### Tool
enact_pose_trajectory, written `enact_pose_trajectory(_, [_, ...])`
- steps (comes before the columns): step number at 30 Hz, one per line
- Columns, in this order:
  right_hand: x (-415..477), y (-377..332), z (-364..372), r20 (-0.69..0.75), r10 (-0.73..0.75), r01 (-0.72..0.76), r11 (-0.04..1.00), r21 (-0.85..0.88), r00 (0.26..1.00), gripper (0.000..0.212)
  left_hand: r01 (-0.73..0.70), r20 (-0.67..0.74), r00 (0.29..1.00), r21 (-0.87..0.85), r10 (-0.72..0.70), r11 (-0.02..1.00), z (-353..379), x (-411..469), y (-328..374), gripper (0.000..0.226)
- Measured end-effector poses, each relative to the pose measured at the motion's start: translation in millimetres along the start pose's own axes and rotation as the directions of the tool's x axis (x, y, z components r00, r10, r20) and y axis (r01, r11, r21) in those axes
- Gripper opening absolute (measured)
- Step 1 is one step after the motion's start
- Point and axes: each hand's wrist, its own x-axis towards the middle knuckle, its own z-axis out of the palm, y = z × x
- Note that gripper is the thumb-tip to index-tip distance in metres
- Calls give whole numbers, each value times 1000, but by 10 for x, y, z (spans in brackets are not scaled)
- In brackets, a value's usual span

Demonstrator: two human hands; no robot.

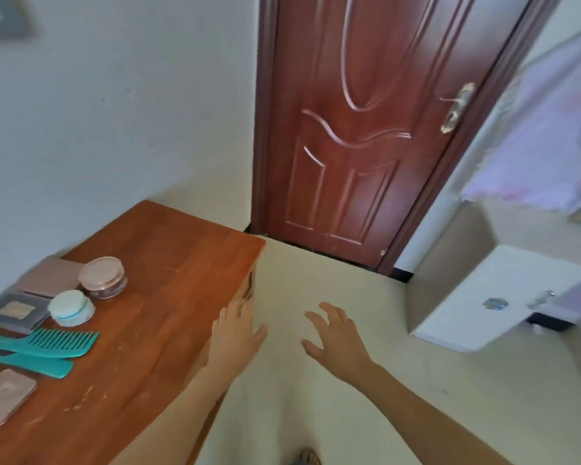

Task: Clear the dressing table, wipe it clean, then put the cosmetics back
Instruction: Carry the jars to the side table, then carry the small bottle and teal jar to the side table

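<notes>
So, both hands are empty, fingers spread loose: my left hand (235, 333) is at the right edge of the dressing table (168, 263), my right hand (336, 333) over the floor beside it. The cosmetics sit bunched at the table's left end and no cloth is in view. I'd judge clearing hasn't begun, though they could already be put back; can't tell. Count: two teal combs (47, 342), one pink-lidded jar (102, 276), one white jar (71, 307), one pink square case (51, 276), one grey palette (14, 312), one pink compact (4, 396).

White walls (114, 95), reddish panelled door (359, 129), pale floor (316, 280).
</notes>
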Motion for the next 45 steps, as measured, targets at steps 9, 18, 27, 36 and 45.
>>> enact_pose_trajectory(9, [-1563, 956, -279, -202, 329, -321, 944, 73, 922, 52, -345, 106, 932, -35, 347, 938, 527, -575, 1409, 62])
enact_pose_trajectory(18, [-3532, 1975, -382, -220, 510, -506, 859, 80, 832, 52, -463, 194, 857, -119, 478, 878, 1295, -1885, 2873, 65])
enact_pose_trajectory(27, [-4987, 2776, -496, -218, 658, -661, 747, 72, 720, 53, -552, 198, 791, -175, 579, 815, 1766, -2661, 3958, 77])
enact_pose_trajectory(36, [-5116, 3534, -797, -262, 683, -696, 716, 54, 682, 54, -552, 145, 801, -197, 581, 810, 2156, -2359, 4520, 49])
enact_pose_trajectory(45, [-4634, 4789, -1404, -234, 670, -691, 723, -13, 705, 56, -472, 106, 849, -287, 518, 833, 2740, -1454, 5545, 48])
